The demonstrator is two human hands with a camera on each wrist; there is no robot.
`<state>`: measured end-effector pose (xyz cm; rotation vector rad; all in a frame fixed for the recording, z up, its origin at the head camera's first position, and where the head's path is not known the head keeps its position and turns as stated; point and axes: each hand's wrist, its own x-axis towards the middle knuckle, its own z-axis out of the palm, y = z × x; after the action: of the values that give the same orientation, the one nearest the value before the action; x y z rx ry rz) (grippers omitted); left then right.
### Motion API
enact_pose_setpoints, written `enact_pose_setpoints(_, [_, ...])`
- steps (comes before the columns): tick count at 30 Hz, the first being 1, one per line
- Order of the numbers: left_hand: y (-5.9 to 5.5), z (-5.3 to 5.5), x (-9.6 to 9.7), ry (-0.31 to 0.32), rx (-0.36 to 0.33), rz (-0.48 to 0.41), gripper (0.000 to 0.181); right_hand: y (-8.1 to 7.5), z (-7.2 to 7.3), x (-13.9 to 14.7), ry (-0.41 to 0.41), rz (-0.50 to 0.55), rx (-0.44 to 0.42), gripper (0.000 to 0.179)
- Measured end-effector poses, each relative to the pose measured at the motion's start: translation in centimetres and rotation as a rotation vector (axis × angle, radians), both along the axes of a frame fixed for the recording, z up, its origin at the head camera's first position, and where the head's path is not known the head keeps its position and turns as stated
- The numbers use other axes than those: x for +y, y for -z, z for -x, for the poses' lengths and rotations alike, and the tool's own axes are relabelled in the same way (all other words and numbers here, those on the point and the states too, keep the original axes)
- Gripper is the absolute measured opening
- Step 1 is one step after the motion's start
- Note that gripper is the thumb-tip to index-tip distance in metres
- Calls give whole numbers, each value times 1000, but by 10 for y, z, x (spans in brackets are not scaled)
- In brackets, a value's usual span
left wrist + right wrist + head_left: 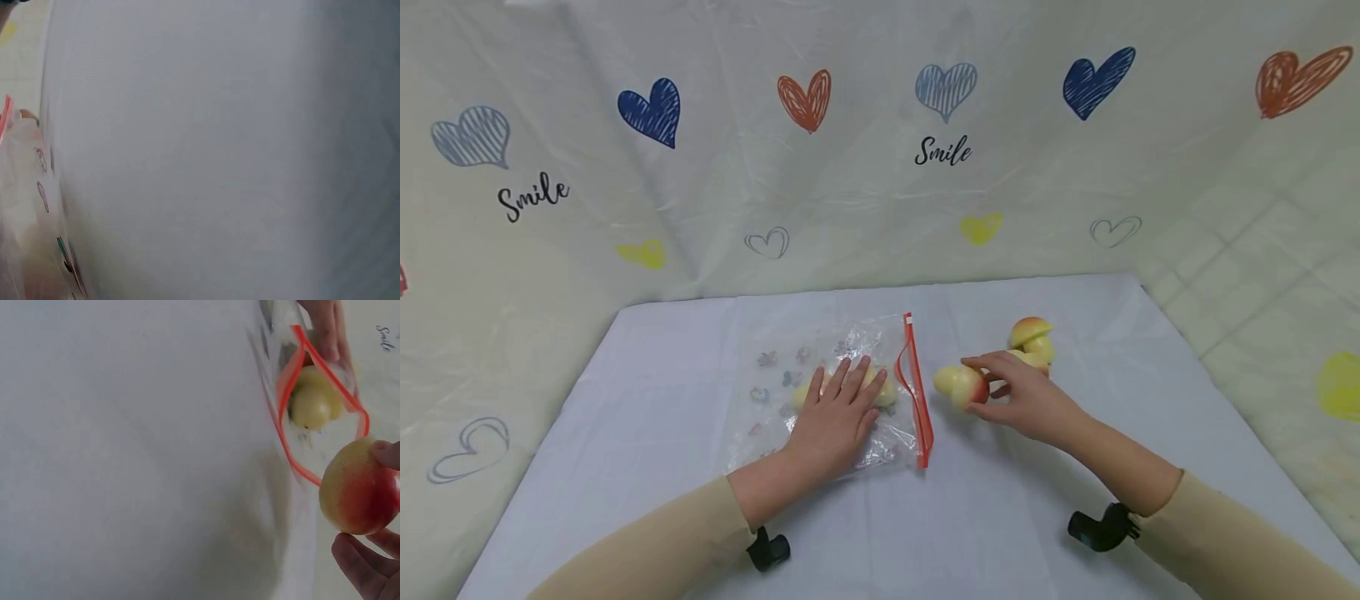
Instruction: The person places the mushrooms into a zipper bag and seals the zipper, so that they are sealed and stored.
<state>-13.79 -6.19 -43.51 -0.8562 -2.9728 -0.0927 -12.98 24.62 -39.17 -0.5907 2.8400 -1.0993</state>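
My right hand (1028,402) pinches a toy mushroom (958,386) between thumb and fingers, just right of a clear zip bag (767,433). Its yellow cap has a red blush, and its pale stem points left toward the bag. The bag has small printed figures and a red zip edge (917,400); its mouth gapes in the right wrist view. Inside lies a yellowish mushroom (311,407); others may be hidden under my hand. Fingers spread, my left hand (831,421) rests on the bag. In the left wrist view only part of the bag (22,194) shows, at the left.
Beyond my right hand sits another toy mushroom (1030,331), with a further one (1033,360) partly hidden by the hand. A white cloth (955,533) covers the table. Behind it hangs a pale sheet (865,183) with printed hearts.
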Motion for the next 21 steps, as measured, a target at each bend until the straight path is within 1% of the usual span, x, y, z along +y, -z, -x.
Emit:
enact_pose_setpoints(3, [0, 0, 0, 0, -3, -1, 59, 9, 8, -15, -21, -10, -42, 62])
enact_pose_setpoints(8, [0, 0, 0, 1, -7, -8, 60, 18, 19, -36, -17, -8, -141, 68])
enact_pose_setpoints(11, [0, 0, 0, 2, -6, -9, 60, 23, 24, -45, 3, 7, -185, 71])
enact_pose_setpoints(13, [0, 0, -1, 2, -6, -15, 60, 27, 27, -50, 18, 25, -203, 69])
enact_pose_setpoints(15, [0, -1, -1, 3, -4, -24, 59, 31, 29, -54, 37, 48, -211, 64])
enact_pose_setpoints(17, [0, -1, -1, 5, -3, -32, 59, 33, 29, -57, 35, 77, -209, 58])
enact_pose_setpoints(21, [0, -1, -1, 6, 1, -43, 58, 36, 29, -61, -7, 113, -154, 52])
